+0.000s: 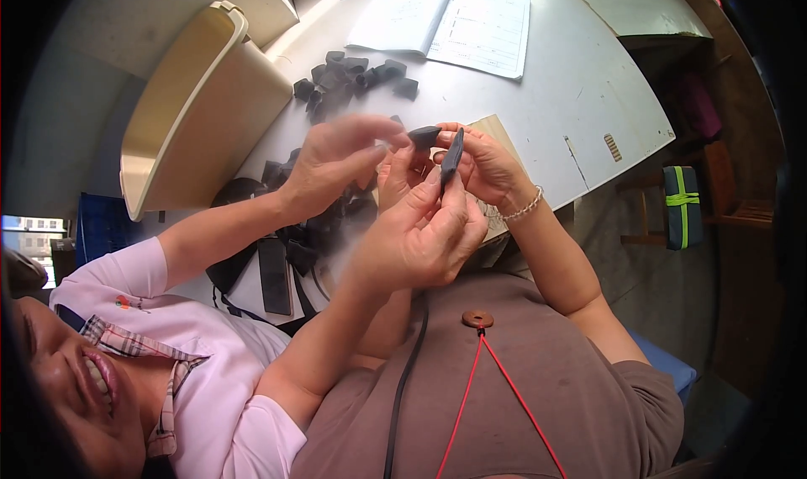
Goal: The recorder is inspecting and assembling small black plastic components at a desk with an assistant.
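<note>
Fingers of my left hand point(395, 183), partly hidden from my camera, pinched a small black piece point(423, 137) above the counter point(580, 84); my right hand point(494, 172) curled at its tip, gripping or not, I couldn't tell. A co-worker's hand point(429, 235) held a second black piece point(452, 155) beside it.

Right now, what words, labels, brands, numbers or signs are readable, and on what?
None can be read.
Open booklet: print and writing, too small.
Brown patterned mark on the white table: too small.
Emblem on the pale pink shirt: too small.
Upright black piece: no text visible.
</note>
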`<action>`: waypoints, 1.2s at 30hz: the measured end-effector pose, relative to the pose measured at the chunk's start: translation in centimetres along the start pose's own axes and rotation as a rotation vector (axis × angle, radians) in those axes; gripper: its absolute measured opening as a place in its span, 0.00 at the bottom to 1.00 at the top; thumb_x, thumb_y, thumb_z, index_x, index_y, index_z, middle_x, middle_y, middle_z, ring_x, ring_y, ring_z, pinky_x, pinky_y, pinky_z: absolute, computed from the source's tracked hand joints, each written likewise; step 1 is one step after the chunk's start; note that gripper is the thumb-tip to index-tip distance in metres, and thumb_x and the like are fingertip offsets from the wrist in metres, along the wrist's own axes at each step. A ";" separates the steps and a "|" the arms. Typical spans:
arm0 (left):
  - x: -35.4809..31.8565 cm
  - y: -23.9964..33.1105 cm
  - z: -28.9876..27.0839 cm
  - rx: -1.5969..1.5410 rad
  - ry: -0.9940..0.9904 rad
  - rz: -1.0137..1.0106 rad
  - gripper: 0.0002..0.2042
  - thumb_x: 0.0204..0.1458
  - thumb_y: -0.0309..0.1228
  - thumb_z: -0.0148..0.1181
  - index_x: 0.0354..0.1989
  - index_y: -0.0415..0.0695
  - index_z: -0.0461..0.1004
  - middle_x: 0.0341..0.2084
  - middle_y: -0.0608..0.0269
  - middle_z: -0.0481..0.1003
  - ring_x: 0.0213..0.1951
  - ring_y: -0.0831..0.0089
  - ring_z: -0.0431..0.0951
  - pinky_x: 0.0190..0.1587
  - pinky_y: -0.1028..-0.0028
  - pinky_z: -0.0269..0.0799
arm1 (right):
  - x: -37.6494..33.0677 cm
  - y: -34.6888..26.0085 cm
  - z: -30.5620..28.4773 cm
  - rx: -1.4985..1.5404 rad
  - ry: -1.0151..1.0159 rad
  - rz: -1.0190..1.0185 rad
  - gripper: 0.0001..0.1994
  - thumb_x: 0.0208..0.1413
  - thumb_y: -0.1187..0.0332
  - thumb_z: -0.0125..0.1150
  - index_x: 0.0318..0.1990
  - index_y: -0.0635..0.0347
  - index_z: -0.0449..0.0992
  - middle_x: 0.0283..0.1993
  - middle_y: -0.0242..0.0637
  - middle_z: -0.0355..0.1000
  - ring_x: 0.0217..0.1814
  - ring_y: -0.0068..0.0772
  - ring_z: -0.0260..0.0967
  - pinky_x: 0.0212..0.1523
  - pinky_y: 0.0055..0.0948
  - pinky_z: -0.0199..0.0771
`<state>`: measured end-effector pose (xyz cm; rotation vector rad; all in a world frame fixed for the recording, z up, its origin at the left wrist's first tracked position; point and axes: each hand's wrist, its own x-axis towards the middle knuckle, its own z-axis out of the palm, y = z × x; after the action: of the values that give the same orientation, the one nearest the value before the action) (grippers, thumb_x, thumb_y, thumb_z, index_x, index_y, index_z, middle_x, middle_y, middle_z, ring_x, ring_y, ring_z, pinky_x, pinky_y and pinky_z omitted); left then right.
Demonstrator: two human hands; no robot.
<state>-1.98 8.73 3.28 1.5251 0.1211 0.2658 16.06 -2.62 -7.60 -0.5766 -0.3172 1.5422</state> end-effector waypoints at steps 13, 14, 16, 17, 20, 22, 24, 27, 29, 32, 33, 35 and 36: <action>1.6 1.0 2.8 1.546 0.291 0.503 0.03 0.37 0.26 0.57 0.20 0.43 0.68 0.21 0.68 0.66 0.25 0.75 0.69 0.27 0.78 0.68 | -0.1 -3.3 6.1 -0.115 -0.061 -0.097 0.08 0.53 0.72 0.57 0.40 0.60 0.68 0.27 0.25 0.65 0.22 0.11 0.58 0.21 0.10 0.59; 1.8 0.4 3.5 1.225 0.350 0.518 0.04 0.40 0.26 0.56 0.23 0.43 0.68 0.23 0.68 0.67 0.26 0.76 0.69 0.28 0.79 0.68 | -0.6 -3.6 6.2 -0.137 -0.098 -0.122 0.08 0.52 0.72 0.59 0.39 0.61 0.69 0.26 0.25 0.66 0.20 0.10 0.57 0.18 0.10 0.56; 1.6 -0.8 5.6 0.591 0.448 0.516 0.06 0.45 0.28 0.56 0.30 0.41 0.69 0.26 0.67 0.69 0.28 0.78 0.70 0.30 0.80 0.68 | -1.7 -3.6 7.2 -0.204 -0.141 -0.147 0.07 0.53 0.72 0.57 0.38 0.60 0.67 0.24 0.25 0.65 0.16 0.08 0.54 0.17 0.09 0.52; 1.3 -2.2 6.6 0.278 0.487 0.511 0.07 0.47 0.29 0.55 0.33 0.41 0.69 0.28 0.66 0.70 0.29 0.78 0.70 0.31 0.80 0.68 | -1.9 -3.4 7.0 -0.214 -0.151 -0.148 0.07 0.53 0.72 0.57 0.38 0.60 0.67 0.24 0.25 0.65 0.16 0.08 0.54 0.17 0.09 0.52; 0.2 -4.2 8.7 -0.677 0.534 0.434 0.11 0.54 0.32 0.54 0.42 0.39 0.70 0.33 0.65 0.73 0.31 0.81 0.71 0.34 0.81 0.67 | -4.0 -3.3 7.9 -0.278 -0.160 -0.237 0.07 0.51 0.73 0.60 0.35 0.63 0.69 0.24 0.26 0.66 0.18 0.08 0.53 0.16 0.09 0.47; -0.9 -3.5 9.5 -0.560 0.561 0.414 0.11 0.54 0.31 0.55 0.42 0.38 0.70 0.33 0.65 0.73 0.32 0.82 0.70 0.34 0.82 0.66 | -5.4 -3.2 8.2 -0.308 -0.159 -0.281 0.07 0.51 0.73 0.59 0.35 0.64 0.69 0.24 0.27 0.66 0.18 0.08 0.53 0.16 0.09 0.47; -1.5 -3.4 10.2 -0.443 0.592 0.380 0.11 0.52 0.30 0.57 0.40 0.37 0.71 0.33 0.66 0.73 0.34 0.85 0.69 0.36 0.84 0.64 | -6.4 -2.8 8.0 -0.327 -0.124 -0.330 0.06 0.51 0.74 0.59 0.33 0.64 0.69 0.25 0.27 0.66 0.19 0.08 0.53 0.16 0.09 0.47; -2.1 -4.1 10.5 -0.372 0.618 0.376 0.08 0.53 0.25 0.55 0.40 0.36 0.71 0.33 0.65 0.73 0.35 0.83 0.69 0.38 0.84 0.64 | -7.1 -2.1 7.8 -0.338 -0.062 -0.317 0.06 0.51 0.74 0.59 0.33 0.63 0.69 0.24 0.26 0.66 0.19 0.08 0.52 0.16 0.10 0.46; -2.0 -5.1 10.3 -0.350 0.612 0.369 0.08 0.53 0.25 0.54 0.40 0.36 0.71 0.34 0.65 0.73 0.35 0.83 0.69 0.38 0.84 0.64 | -7.0 -1.5 7.1 -0.335 -0.051 -0.320 0.05 0.51 0.74 0.58 0.33 0.63 0.69 0.24 0.26 0.65 0.18 0.08 0.51 0.16 0.11 0.45; -1.8 -6.1 10.0 -0.281 0.607 0.347 0.08 0.54 0.24 0.53 0.40 0.36 0.72 0.36 0.65 0.73 0.36 0.83 0.69 0.39 0.84 0.64 | -6.9 -1.1 6.2 -0.281 -0.022 -0.280 0.04 0.52 0.75 0.57 0.33 0.62 0.68 0.23 0.25 0.65 0.17 0.08 0.50 0.15 0.11 0.45; -1.8 -6.1 10.0 -0.232 0.605 0.335 0.08 0.54 0.24 0.53 0.41 0.37 0.72 0.37 0.64 0.72 0.37 0.83 0.69 0.39 0.84 0.64 | -6.8 -1.0 5.9 -0.264 -0.010 -0.275 0.04 0.52 0.74 0.57 0.34 0.62 0.68 0.23 0.25 0.65 0.17 0.09 0.50 0.15 0.11 0.45; -1.4 -5.9 10.2 -0.158 0.668 0.301 0.09 0.53 0.23 0.54 0.41 0.39 0.73 0.39 0.63 0.72 0.39 0.80 0.69 0.41 0.81 0.65 | -6.7 -0.6 5.3 -0.246 0.005 -0.267 0.04 0.52 0.74 0.57 0.34 0.62 0.68 0.23 0.25 0.65 0.17 0.09 0.50 0.15 0.12 0.45; -1.2 -5.8 10.3 -0.081 0.727 0.269 0.10 0.51 0.23 0.55 0.42 0.40 0.73 0.40 0.62 0.71 0.40 0.78 0.69 0.43 0.79 0.65 | -6.6 -0.5 5.1 -0.227 0.032 -0.261 0.05 0.53 0.74 0.56 0.35 0.62 0.68 0.23 0.25 0.64 0.16 0.09 0.50 0.15 0.12 0.45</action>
<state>-0.08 -1.64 -2.09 1.3012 0.4730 1.0230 13.56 -8.35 -2.08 -0.7070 -0.5263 1.2527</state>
